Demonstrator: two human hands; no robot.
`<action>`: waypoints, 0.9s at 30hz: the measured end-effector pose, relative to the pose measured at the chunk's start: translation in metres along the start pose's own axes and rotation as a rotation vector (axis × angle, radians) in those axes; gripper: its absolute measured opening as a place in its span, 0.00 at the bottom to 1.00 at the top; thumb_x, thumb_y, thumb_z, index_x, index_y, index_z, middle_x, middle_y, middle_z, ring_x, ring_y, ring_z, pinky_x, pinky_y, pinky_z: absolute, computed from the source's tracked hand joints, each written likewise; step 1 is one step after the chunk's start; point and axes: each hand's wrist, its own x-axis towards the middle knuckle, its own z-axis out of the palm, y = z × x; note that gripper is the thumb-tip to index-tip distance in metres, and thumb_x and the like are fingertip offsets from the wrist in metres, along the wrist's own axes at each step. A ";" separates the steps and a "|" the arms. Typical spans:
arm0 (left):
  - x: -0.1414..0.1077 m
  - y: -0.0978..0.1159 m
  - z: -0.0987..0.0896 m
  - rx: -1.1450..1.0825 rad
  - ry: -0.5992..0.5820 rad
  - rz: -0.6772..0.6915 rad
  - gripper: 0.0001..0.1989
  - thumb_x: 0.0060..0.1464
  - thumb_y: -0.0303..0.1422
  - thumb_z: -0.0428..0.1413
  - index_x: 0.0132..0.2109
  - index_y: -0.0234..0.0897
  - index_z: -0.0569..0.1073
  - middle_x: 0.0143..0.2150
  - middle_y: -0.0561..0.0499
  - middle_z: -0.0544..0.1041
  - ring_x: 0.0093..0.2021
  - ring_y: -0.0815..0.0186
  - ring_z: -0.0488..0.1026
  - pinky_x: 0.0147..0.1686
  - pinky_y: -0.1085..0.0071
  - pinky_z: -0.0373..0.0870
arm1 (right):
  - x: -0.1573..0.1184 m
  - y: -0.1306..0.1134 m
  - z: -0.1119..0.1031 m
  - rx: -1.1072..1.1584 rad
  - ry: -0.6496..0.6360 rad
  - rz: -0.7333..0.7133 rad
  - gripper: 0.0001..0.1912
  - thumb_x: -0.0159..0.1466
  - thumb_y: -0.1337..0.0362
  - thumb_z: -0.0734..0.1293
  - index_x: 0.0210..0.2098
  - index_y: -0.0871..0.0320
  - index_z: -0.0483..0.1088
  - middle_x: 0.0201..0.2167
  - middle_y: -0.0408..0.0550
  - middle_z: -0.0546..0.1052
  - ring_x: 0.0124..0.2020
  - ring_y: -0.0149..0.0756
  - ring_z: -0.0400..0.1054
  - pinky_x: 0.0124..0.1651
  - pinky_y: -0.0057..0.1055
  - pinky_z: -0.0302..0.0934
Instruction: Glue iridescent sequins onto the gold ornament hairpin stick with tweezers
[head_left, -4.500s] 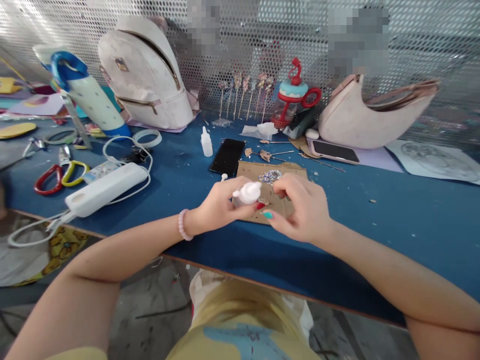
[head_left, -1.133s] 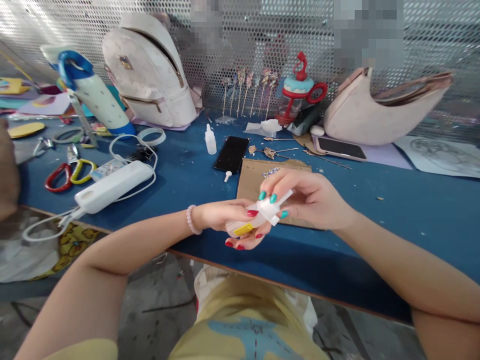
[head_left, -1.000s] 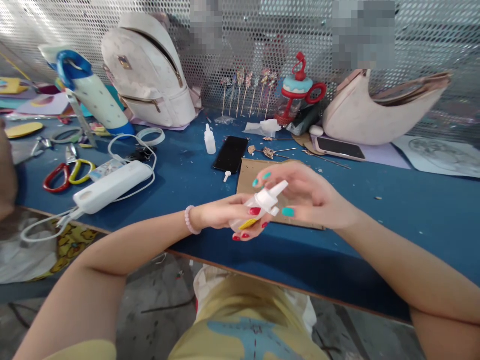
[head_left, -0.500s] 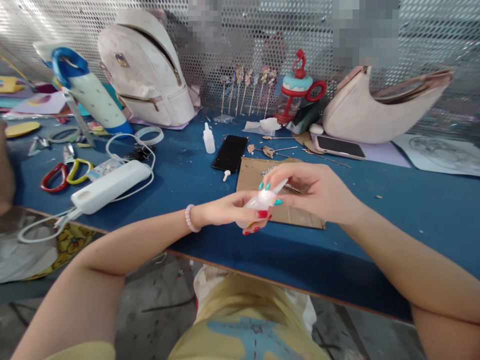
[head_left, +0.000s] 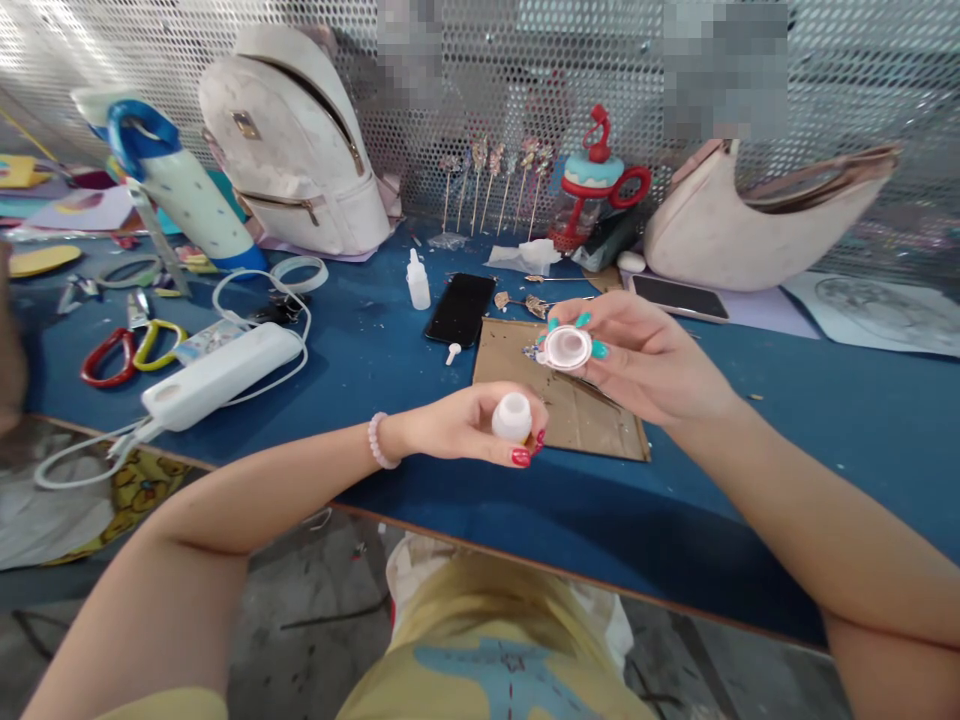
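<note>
A blue tabletop (head_left: 787, 420) backed by perforated metal mesh, cluttered with bags and craft bits; over the cardboard sheet (head_left: 592, 420) the left hand (head_left: 465, 425) grips a small glue bottle (head_left: 512, 417) upright, its open neck up so nothing spills; just beyond, the right hand (head_left: 645, 355) pinches the nozzle cap (head_left: 567, 347), hollow side facing us; the bottle's body is hidden by the curled fingers.

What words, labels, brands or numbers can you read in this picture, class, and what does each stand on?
No text can be read anywhere.
Small glue bottle in the left hand: yellow label mostly hidden, unreadable.
Nozzle cap in the right hand: plain.
Power bank: no legible marking.
Sheet with a drawing: too blurred to read.
Backpack clasp: too small.
</note>
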 end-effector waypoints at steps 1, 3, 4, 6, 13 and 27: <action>0.000 0.000 0.000 0.016 0.017 -0.003 0.16 0.49 0.39 0.65 0.37 0.35 0.68 0.34 0.52 0.70 0.36 0.70 0.68 0.37 0.71 0.68 | -0.001 0.000 0.000 0.009 -0.006 0.000 0.08 0.61 0.62 0.70 0.40 0.50 0.70 0.45 0.44 0.73 0.42 0.31 0.72 0.45 0.32 0.70; -0.001 0.000 0.000 0.043 0.038 0.009 0.15 0.49 0.37 0.65 0.37 0.35 0.69 0.34 0.52 0.70 0.36 0.70 0.68 0.37 0.71 0.68 | -0.003 0.000 0.000 0.042 -0.016 0.015 0.06 0.62 0.64 0.69 0.40 0.50 0.71 0.47 0.45 0.72 0.43 0.31 0.72 0.46 0.32 0.70; -0.001 0.001 0.000 0.053 0.039 0.028 0.14 0.49 0.36 0.65 0.37 0.35 0.69 0.34 0.52 0.70 0.36 0.70 0.67 0.37 0.71 0.68 | -0.004 0.000 0.000 0.060 -0.020 0.029 0.06 0.62 0.64 0.69 0.39 0.51 0.71 0.48 0.45 0.72 0.43 0.31 0.72 0.46 0.32 0.70; -0.001 0.001 0.000 0.064 0.029 0.072 0.12 0.51 0.33 0.63 0.38 0.35 0.69 0.34 0.52 0.70 0.36 0.71 0.67 0.37 0.71 0.68 | -0.004 0.000 0.000 0.089 -0.026 0.059 0.04 0.62 0.64 0.69 0.39 0.52 0.72 0.47 0.46 0.72 0.42 0.31 0.72 0.45 0.33 0.70; 0.000 0.001 0.001 0.088 0.052 0.132 0.09 0.52 0.32 0.63 0.37 0.35 0.70 0.33 0.52 0.70 0.35 0.70 0.68 0.37 0.70 0.68 | -0.002 -0.005 -0.005 0.192 -0.086 0.059 0.07 0.62 0.61 0.70 0.39 0.54 0.71 0.43 0.46 0.73 0.38 0.30 0.72 0.38 0.30 0.70; 0.001 0.006 0.006 0.329 -0.006 0.105 0.08 0.54 0.31 0.60 0.40 0.34 0.70 0.36 0.50 0.73 0.37 0.70 0.70 0.41 0.72 0.69 | -0.038 -0.008 -0.063 -0.431 0.281 0.267 0.16 0.58 0.50 0.70 0.34 0.57 0.69 0.29 0.45 0.74 0.25 0.29 0.66 0.28 0.28 0.60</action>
